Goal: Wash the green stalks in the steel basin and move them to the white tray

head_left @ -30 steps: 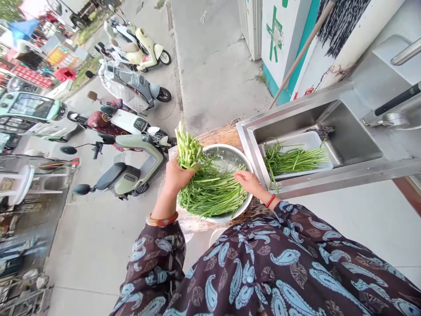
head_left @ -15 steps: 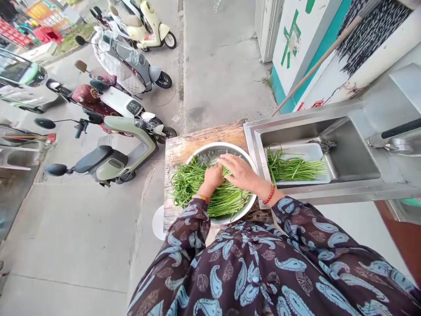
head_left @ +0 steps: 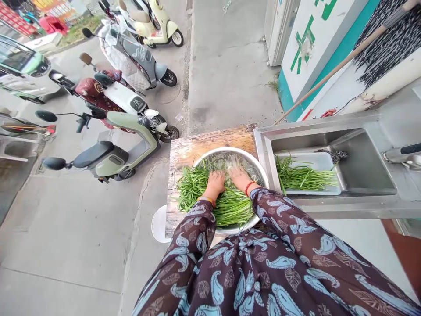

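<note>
Long thin green vegetable stalks fill the near and left part of a round metal basin of water. My left hand is closed over the stalks, its fingertips hidden at the water's edge. Beside it, my right hand reaches into the water with its fingers apart and partly under the surface. Leafy ends of the bunch hang over the basin's left rim. The basin stands on a worn wooden tabletop.
To the right is a steel sink with a white tray of more green stalks. A faucet juts in from the right. A wooden-handled mop leans beyond it. Parked scooters line the pavement at left.
My right hand has come off my left hand and moved down into the water beside it. My left hand stays at the stalks. The view has shifted slightly.
</note>
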Demonstrator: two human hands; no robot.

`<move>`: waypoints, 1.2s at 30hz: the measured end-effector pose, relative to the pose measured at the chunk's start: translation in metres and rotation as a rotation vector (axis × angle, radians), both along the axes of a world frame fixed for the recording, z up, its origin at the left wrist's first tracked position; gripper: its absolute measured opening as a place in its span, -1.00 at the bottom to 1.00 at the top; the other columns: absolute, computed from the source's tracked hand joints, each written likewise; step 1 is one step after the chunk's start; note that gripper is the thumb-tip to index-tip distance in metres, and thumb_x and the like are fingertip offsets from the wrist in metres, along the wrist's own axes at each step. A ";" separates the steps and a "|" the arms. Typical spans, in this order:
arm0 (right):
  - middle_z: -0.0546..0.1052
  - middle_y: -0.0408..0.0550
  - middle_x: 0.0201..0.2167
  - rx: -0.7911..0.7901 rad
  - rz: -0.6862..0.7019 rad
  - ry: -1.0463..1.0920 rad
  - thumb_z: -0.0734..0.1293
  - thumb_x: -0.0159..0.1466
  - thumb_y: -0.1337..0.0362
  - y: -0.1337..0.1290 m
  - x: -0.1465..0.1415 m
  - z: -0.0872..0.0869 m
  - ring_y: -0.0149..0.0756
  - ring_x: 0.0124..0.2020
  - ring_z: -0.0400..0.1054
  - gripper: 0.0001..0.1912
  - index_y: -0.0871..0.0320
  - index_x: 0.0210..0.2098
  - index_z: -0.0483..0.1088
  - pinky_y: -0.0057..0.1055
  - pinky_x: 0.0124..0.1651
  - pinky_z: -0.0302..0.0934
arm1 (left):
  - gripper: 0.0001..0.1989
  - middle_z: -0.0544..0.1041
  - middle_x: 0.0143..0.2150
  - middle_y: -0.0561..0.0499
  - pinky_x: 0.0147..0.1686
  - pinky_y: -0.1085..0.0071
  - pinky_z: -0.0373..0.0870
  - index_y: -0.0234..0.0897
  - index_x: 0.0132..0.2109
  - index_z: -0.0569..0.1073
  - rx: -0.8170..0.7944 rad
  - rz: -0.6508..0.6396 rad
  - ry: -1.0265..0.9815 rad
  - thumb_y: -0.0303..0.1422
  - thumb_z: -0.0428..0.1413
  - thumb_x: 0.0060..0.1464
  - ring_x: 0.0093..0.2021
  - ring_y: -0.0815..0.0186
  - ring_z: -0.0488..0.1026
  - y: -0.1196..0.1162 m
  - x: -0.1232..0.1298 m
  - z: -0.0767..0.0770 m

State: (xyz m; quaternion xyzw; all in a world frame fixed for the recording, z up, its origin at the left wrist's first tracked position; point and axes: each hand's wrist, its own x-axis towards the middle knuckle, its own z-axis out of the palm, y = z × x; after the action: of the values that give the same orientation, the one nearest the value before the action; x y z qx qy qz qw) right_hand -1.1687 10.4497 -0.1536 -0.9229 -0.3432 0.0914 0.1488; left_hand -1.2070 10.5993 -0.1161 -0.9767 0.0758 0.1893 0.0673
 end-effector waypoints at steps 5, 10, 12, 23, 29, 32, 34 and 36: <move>0.46 0.28 0.18 -0.059 0.067 -0.070 0.15 0.34 0.51 -0.011 0.004 0.041 0.06 0.22 0.28 -0.50 0.29 0.24 0.35 0.05 0.27 0.11 | -0.27 0.59 0.07 -0.35 0.22 0.14 0.33 -0.40 0.31 0.33 -0.031 0.016 -0.020 -0.31 0.28 -0.01 0.12 -0.03 0.53 -0.002 0.005 0.021; 0.52 0.23 0.07 0.113 0.221 -0.250 0.27 0.31 0.48 -0.047 0.001 0.117 0.04 0.13 0.31 -0.56 0.27 0.18 0.37 0.00 0.23 0.13 | -0.48 0.65 -0.03 -0.21 -0.01 0.26 0.47 -0.28 0.13 0.47 -0.152 0.098 -0.185 -0.26 0.27 0.00 -0.03 0.03 0.60 0.000 -0.011 0.083; 0.49 0.17 0.15 0.235 0.271 -0.328 0.31 0.31 0.47 -0.059 0.000 0.148 0.05 0.21 0.27 -0.52 0.22 0.22 0.34 0.05 0.32 0.06 | -0.54 0.65 -0.08 -0.19 -0.05 0.26 0.48 -0.27 0.03 0.51 -0.213 0.120 -0.281 -0.28 0.28 -0.05 -0.07 0.02 0.60 0.000 -0.018 0.112; -0.03 0.01 0.51 0.906 -0.005 -0.404 0.33 0.41 0.08 -0.118 -0.022 0.208 0.13 0.52 -0.13 -0.09 -0.07 0.53 -0.31 0.20 0.52 -0.17 | -0.75 0.52 -0.44 0.08 -0.26 0.37 0.48 -0.27 -0.31 0.51 -0.795 0.229 -0.736 -0.34 0.32 -0.23 -0.39 0.28 0.48 -0.015 -0.051 0.230; 0.03 0.15 0.50 1.201 -0.090 0.198 0.37 0.32 -0.13 -0.085 -0.023 0.149 0.05 0.49 -0.01 0.06 0.04 0.54 -0.30 0.13 0.47 0.00 | -0.67 0.59 -0.38 0.05 -0.23 0.37 0.52 -0.28 -0.26 0.55 -0.975 0.231 -0.787 -0.38 0.36 -0.27 -0.35 0.27 0.51 -0.031 -0.056 0.247; 0.13 0.04 0.48 1.357 -0.073 0.503 0.32 0.33 -0.20 -0.056 -0.046 0.151 -0.07 0.48 0.04 -0.03 -0.02 0.53 -0.18 -0.02 0.49 0.00 | -0.62 0.64 -0.28 -0.02 -0.16 0.32 0.53 -0.30 -0.19 0.58 -1.039 0.279 -0.762 -0.34 0.38 -0.25 -0.28 0.23 0.55 -0.036 -0.051 0.226; 0.24 -0.02 0.43 1.452 -0.057 0.645 0.23 0.37 -0.23 -0.038 -0.064 0.160 -0.14 0.43 0.13 -0.14 -0.04 0.51 -0.07 -0.10 0.48 0.03 | -0.56 0.65 -0.22 -0.06 -0.11 0.30 0.54 -0.32 -0.14 0.58 -1.136 0.343 -0.715 -0.30 0.41 -0.24 -0.23 0.19 0.58 -0.038 -0.048 0.205; 0.32 -0.01 0.38 1.519 -0.070 0.697 0.16 0.38 -0.28 -0.021 -0.076 0.167 -0.16 0.40 0.17 -0.16 0.01 0.48 0.01 -0.14 0.49 0.02 | -0.49 0.66 -0.16 -0.11 -0.08 0.28 0.54 -0.32 -0.10 0.58 -1.278 0.400 -0.623 -0.27 0.45 -0.27 -0.17 0.15 0.60 -0.038 -0.048 0.182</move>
State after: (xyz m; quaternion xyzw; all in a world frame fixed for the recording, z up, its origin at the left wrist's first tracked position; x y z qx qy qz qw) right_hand -1.2446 10.4290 0.0130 -0.5004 -0.2169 0.1107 0.8308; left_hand -1.2549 10.5612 0.0664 -0.8291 -0.0308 -0.1694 -0.5319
